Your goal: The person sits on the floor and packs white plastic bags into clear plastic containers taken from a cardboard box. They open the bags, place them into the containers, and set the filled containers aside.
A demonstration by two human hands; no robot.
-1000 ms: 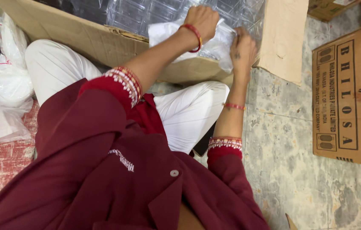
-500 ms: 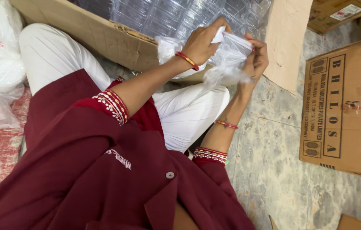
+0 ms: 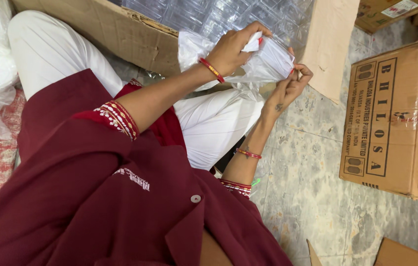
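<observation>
Left hand (image 3: pixel 233 49) raised over the lap, fingers pinched on the top edge of a white plastic packet (image 3: pixel 273 59), right hand (image 3: pixel 293 86) cupped beneath it, gripping its lower edge, packet held before open cardboard box (image 3: pixel 120 34), long axis slanting up-left to down-right.

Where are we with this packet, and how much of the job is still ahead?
Done: nothing finished shows. In hand: left hand and right hand grip one clear plastic bag holding something white, above the lap. Left: the open cardboard box ahead is full of clear plastic packs; how many are handled, I cannot tell.
</observation>
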